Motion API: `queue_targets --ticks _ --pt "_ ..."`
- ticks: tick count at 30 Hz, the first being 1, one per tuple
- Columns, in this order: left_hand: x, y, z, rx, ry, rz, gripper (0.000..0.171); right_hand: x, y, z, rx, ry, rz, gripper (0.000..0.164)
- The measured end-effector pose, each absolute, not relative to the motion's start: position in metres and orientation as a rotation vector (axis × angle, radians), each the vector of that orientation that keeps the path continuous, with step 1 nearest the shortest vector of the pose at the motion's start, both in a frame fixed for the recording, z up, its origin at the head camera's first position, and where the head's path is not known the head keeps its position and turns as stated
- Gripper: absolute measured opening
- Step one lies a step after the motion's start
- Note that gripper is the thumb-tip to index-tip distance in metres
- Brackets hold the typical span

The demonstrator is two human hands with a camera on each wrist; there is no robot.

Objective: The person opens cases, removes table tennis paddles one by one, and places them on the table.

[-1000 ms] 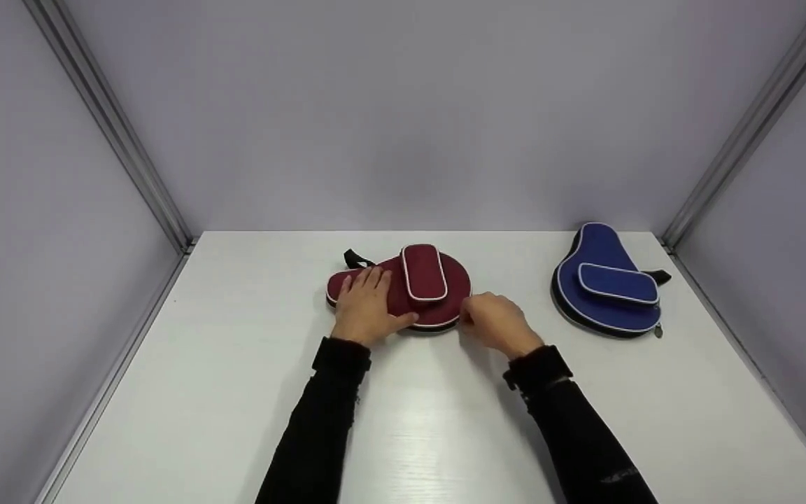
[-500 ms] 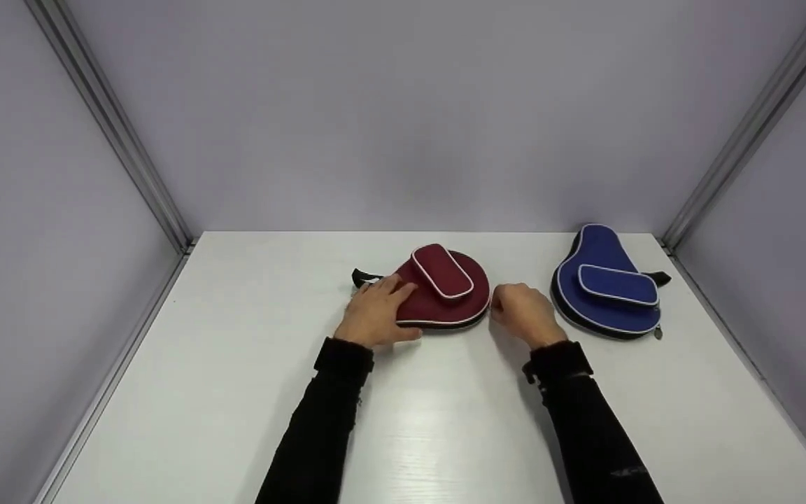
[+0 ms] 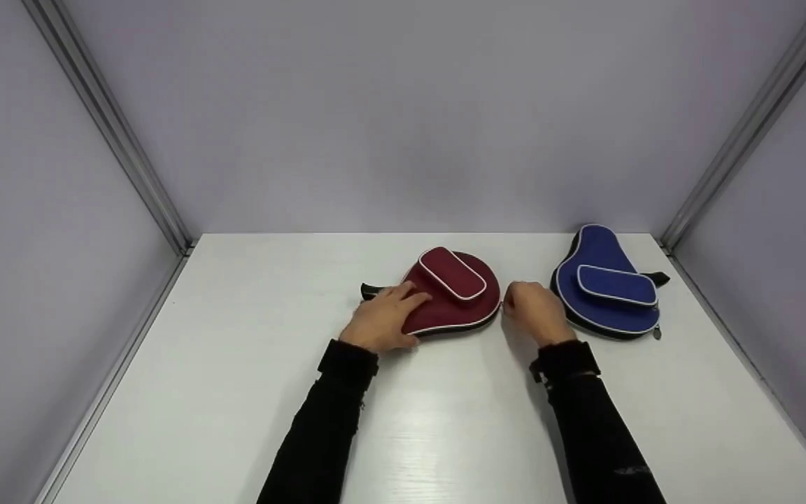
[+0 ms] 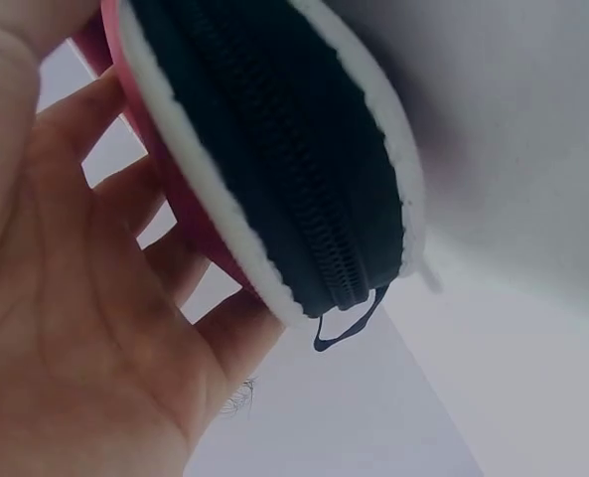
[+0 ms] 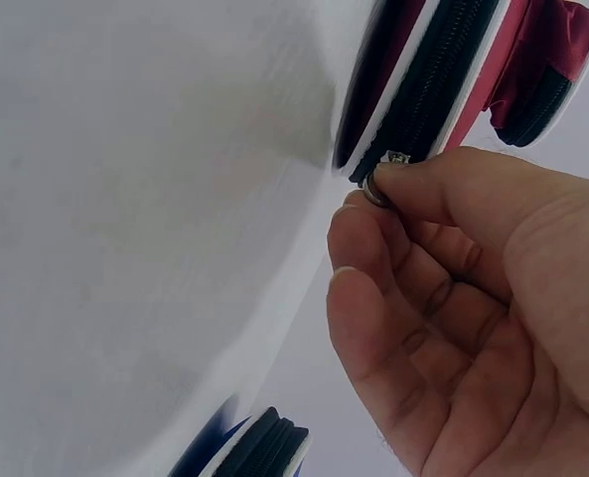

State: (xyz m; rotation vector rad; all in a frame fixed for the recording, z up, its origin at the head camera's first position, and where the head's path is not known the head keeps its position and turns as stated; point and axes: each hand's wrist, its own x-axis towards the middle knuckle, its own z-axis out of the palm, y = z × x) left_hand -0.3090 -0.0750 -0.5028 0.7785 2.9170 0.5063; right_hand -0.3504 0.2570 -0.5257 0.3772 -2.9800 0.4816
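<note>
A red table tennis bat case (image 3: 455,308) with white piping and a raised pocket lies flat on the white table. My left hand (image 3: 383,322) rests over its narrow handle end, fingers spread across the top. In the left wrist view, the fingertips press the red cloth beside the black zipper (image 4: 294,169), whose teeth are together along this stretch. My right hand (image 3: 536,311) is at the rounded end. Between thumb and forefinger it pinches the metal ring of the zipper pull (image 5: 375,189), close to the slider. Most of the handle end is hidden under my left hand in the head view.
A blue bat case (image 3: 602,294) of the same shape lies just right of my right hand, with a black strap (image 3: 657,278) pointing right. A short black strap (image 3: 371,290) sticks out behind my left hand. Pale panels enclose the table (image 3: 249,392) behind and at both sides.
The red case has slid right and turned slightly clockwise, its rounded end nearer the blue case. My right hand has moved right with it, and my left slightly right. The blue case stays put.
</note>
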Motion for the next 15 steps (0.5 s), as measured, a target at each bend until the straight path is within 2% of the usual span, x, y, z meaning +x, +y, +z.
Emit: queue_targets --ticks 4,11,15 --pt "-0.307 -0.074 -0.505 0.795 2.962 0.525 0.082 -0.344 0.247 -0.515 0.329 -3.022 0.458 0.022" --pt "-0.306 -0.074 -0.509 0.780 3.029 0.550 0.072 -0.344 0.241 -0.514 0.313 -3.032 0.445 0.014" --pt "-0.307 -0.073 -0.512 0.748 3.065 0.553 0.070 -0.344 0.236 -0.513 0.333 -3.022 0.455 0.019"
